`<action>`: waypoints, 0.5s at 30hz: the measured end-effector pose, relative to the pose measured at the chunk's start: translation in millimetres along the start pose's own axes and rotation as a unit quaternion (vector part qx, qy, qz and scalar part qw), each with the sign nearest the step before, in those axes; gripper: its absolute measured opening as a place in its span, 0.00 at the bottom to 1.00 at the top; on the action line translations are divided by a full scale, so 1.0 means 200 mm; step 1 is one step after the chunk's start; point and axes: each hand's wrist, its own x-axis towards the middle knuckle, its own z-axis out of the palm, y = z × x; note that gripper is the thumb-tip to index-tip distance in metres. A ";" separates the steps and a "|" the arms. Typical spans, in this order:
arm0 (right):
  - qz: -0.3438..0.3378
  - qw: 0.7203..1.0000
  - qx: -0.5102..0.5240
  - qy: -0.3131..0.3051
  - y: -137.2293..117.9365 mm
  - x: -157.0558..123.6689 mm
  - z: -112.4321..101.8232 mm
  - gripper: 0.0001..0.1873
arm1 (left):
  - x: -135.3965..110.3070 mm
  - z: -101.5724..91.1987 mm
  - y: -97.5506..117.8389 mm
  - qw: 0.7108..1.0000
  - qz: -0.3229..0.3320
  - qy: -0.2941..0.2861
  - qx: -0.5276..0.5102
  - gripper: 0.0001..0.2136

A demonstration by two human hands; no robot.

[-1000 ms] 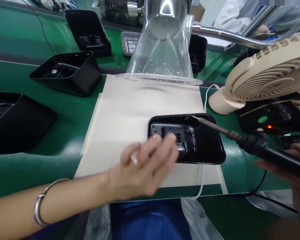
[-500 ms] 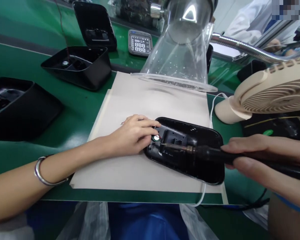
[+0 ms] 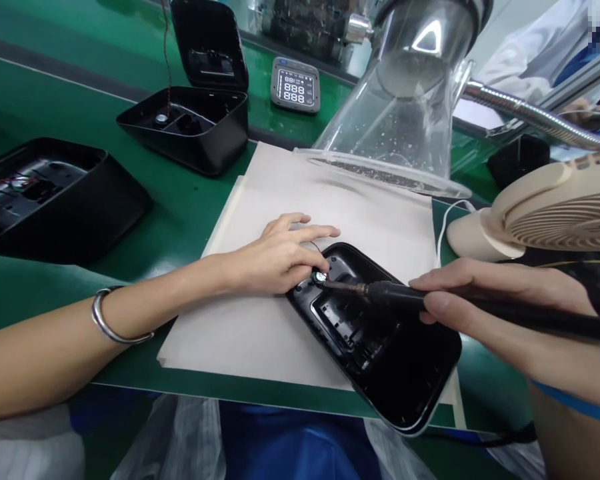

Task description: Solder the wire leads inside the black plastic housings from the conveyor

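Observation:
A black plastic housing [image 3: 405, 373], open side up, lies slanted across the paper sheet with its near end past the table's front edge. At its far left end sits a small round silver part [image 3: 321, 277] with thin red wires. My left hand [image 3: 285, 260] has thumb and index finger closed at this part, while its other fingers stretch out over the paper. My right hand [image 3: 490, 300] is wrapped round the dark handle of a soldering iron [image 3: 395, 298]. The iron's tip reaches the edge of the round part; whether it touches is unclear.
Two black housings [image 3: 200, 143] [image 3: 85, 213] with wired round parts stand to the left. A clear fume hood [image 3: 395, 133] overhangs the paper sheet [image 3: 275, 187]. Behind are a lit display unit [image 3: 295, 85] and, at right, a beige fan [image 3: 565, 207]. A co-worker's sleeve [image 3: 525, 50] shows top right.
The housing has turned clockwise, its near end swinging toward me. The iron's tip has come to the round part. My left fingers have spread more, and the view has shifted left.

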 end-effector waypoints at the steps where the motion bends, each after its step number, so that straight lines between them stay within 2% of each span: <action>1: 0.000 1.000 0.001 -0.002 0.00 0.01 0.00 0.06 | 0.00 0.00 0.00 1.000 -0.005 -0.004 -0.005 0.16; 7: 0.005 1.000 0.022 -0.002 -0.01 0.03 0.01 0.07 | 0.00 0.00 -0.01 0.999 -0.022 -0.020 -0.024 0.17; 12: 0.016 0.999 -0.031 -0.012 -0.02 0.04 0.01 0.09 | 0.01 -0.01 -0.01 0.999 -0.020 -0.029 -0.030 0.17; 15: -0.001 0.999 -0.049 -0.016 -0.01 0.05 0.00 0.11 | 0.01 -0.01 -0.02 0.999 -0.023 -0.033 -0.034 0.17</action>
